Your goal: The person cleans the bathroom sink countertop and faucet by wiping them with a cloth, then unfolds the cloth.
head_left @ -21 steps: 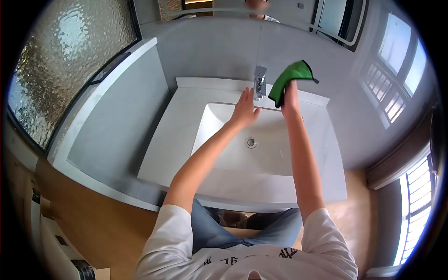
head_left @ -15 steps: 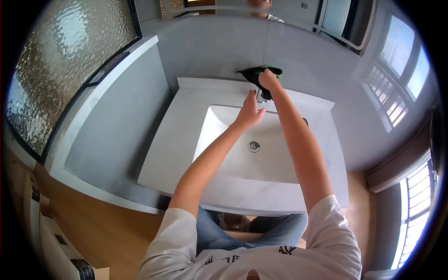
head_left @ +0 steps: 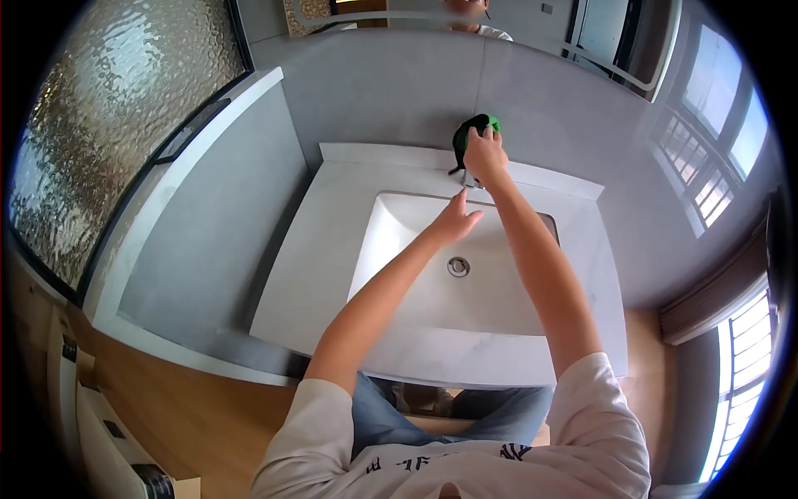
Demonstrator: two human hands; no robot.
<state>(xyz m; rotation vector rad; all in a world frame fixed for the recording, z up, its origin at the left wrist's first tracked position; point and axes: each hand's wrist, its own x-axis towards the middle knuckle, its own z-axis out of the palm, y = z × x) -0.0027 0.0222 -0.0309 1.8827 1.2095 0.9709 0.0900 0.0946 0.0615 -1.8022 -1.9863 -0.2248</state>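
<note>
My right hand (head_left: 486, 155) is closed on a piece of black-and-green cloth (head_left: 460, 141) behind the tap. I cannot make out the cloth's exact kind. The chrome tap (head_left: 470, 180) shows only in part beneath the cloth and my right hand. My left hand (head_left: 455, 219) is just in front of the tap, over the back of the white sink (head_left: 424, 295). Its thumb stands apart from the fingers, and nothing is in it.
Around the sink lies a pale marbled countertop (head_left: 299, 249) with a raised back edge (head_left: 374, 153). A mirror (head_left: 532, 25) hangs on the grey wall behind. To the left is a low ledge (head_left: 208, 116) below textured glass (head_left: 125, 125).
The cloth has swung from stretching leftward to hanging bunched behind the tap, and my right hand has turned with it. My left hand has drawn slightly down from the tap.
</note>
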